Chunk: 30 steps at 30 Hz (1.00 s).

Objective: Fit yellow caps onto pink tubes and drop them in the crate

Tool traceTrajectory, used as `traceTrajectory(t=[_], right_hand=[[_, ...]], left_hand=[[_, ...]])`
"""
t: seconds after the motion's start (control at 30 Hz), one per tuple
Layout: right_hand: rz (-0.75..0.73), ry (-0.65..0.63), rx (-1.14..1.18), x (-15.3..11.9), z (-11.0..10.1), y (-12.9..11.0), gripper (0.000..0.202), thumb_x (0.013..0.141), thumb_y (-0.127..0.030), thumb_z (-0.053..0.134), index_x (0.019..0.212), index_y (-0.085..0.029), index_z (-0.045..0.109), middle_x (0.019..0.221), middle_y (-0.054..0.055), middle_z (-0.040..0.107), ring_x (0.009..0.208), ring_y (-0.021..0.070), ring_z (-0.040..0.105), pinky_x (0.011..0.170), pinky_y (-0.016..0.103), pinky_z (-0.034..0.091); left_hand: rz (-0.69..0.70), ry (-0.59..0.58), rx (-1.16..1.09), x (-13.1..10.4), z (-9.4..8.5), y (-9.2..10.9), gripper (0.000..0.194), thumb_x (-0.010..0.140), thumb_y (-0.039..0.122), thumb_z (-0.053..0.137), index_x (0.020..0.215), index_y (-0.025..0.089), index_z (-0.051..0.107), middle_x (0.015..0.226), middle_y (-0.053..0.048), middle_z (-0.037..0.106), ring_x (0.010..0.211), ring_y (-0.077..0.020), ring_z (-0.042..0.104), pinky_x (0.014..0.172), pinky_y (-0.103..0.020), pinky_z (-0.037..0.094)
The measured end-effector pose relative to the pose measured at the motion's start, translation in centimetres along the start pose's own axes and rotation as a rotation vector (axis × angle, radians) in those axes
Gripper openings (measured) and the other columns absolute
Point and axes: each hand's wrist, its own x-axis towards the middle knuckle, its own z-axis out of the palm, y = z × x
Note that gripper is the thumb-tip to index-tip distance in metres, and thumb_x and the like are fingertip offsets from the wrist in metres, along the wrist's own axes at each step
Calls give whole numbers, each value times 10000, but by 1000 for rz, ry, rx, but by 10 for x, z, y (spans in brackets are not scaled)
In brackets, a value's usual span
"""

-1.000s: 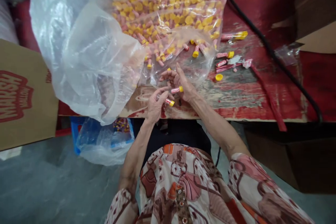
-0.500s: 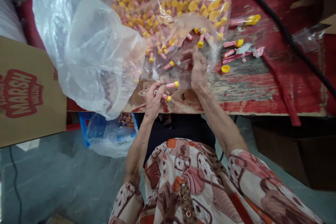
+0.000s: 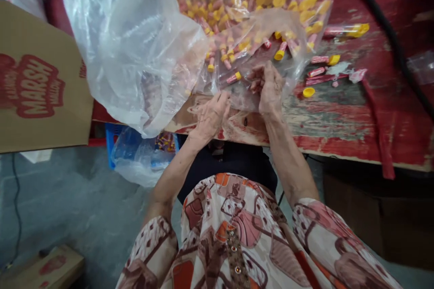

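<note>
My left hand [image 3: 214, 115] is over the table's front edge, back upward, with fingers curled together; whatever is inside them is hidden. My right hand [image 3: 270, 88] is at the mouth of a clear plastic bag [image 3: 288, 18], its fingers bent inward, and I cannot see what they hold. Between the hands, a small pink tube with a yellow cap [image 3: 233, 77] lies on the plastic. Several more such tubes spill from the bag, one capped tube [image 3: 280, 51] lying just beyond my right fingers. The bag behind is filled with them.
A large cloudy plastic bag [image 3: 135, 45] drapes over the table's left side beside a cardboard box [image 3: 40, 81]. Loose tubes, a yellow cap [image 3: 308, 92] and a red strip [image 3: 376, 131] lie to the right, near a black cable [image 3: 383, 22]. Below stands a blue basket [image 3: 110, 144].
My left hand has turned over and moved toward the right hand; the two capped tubes seen at its fingers are no longer visible. My right fingers have curled in. The view has shifted.
</note>
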Motion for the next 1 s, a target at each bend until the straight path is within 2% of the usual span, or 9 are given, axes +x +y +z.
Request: traceTrajectory(t=[0.1, 0.17, 0.23, 0.33, 0.47, 0.63, 0.77, 0.9, 1.0], right_hand=[[6, -34, 9, 2, -4, 0, 692, 1175, -935, 547, 1008, -274, 661, 883, 9, 702, 636, 142, 512, 600, 312, 383], [14, -18, 10, 1, -3, -2, 672, 1173, -913, 565, 999, -271, 664, 885, 23, 710, 644, 155, 529, 605, 318, 389], [17, 8, 6, -1, -1, -4, 649, 1170, -886, 581, 987, -271, 673, 896, 35, 737, 641, 160, 530, 605, 319, 399], [20, 15, -10, -4, 1, -8, 493, 1177, -727, 642, 981, -277, 680, 906, 22, 760, 627, 147, 507, 607, 308, 421], [26, 21, -49, -6, 0, -10, 284, 1133, -525, 683, 974, -290, 673, 861, -14, 739, 637, 138, 514, 602, 281, 422], [24, 15, -67, -5, -2, -9, 266, 1073, -526, 712, 979, -283, 660, 841, -12, 731, 620, 139, 536, 586, 290, 426], [-15, -1, -123, -4, -5, -5, 241, 1062, -515, 689, 1006, -283, 662, 885, 3, 765, 648, 151, 589, 593, 301, 443], [-27, 7, -133, -3, -6, -1, 164, 1066, -438, 674, 1013, -285, 655, 888, 6, 771, 635, 152, 595, 586, 294, 442], [-46, -16, -175, -3, -6, 2, 171, 1084, -431, 675, 1004, -283, 645, 889, 1, 762, 639, 144, 585, 578, 284, 450]], left_hand=[[-2, 24, -284, 6, -1, -10, 145, 1117, 165, 791, 1237, 245, 784, 1175, -43, 826, 910, -185, 746, 838, -297, 580], [-79, 44, -465, 6, -1, -17, 102, 1121, 168, 785, 1181, 249, 771, 1007, 0, 793, 813, -158, 720, 811, -283, 593], [-165, 117, -550, 3, 1, -22, 63, 1133, 204, 785, 1155, 258, 759, 914, 24, 752, 759, -152, 702, 787, -280, 600], [-131, 237, -504, -2, 9, -20, 56, 1115, 219, 809, 1140, 254, 773, 1025, -22, 773, 875, -183, 748, 881, -311, 633], [-33, 189, -392, -4, 20, -12, 51, 1123, 236, 785, 1172, 240, 796, 1219, -86, 770, 1021, -228, 768, 943, -348, 642], [-31, 293, -379, -6, 23, -12, 205, 1219, 444, 740, 1196, 247, 793, 1235, -108, 757, 1076, -252, 772, 996, -381, 647], [-33, 253, -381, -4, 26, -17, 361, 1227, 592, 711, 1177, 246, 803, 1221, -109, 762, 1050, -262, 760, 958, -412, 627], [-148, 302, -634, 1, 24, -23, 471, 1172, 717, 763, 1084, 256, 807, 1036, -61, 770, 895, -231, 722, 874, -398, 616], [-278, 400, -733, -1, 22, -22, 355, 1166, 601, 811, 1080, 257, 802, 951, -40, 758, 879, -225, 725, 870, -374, 614]])
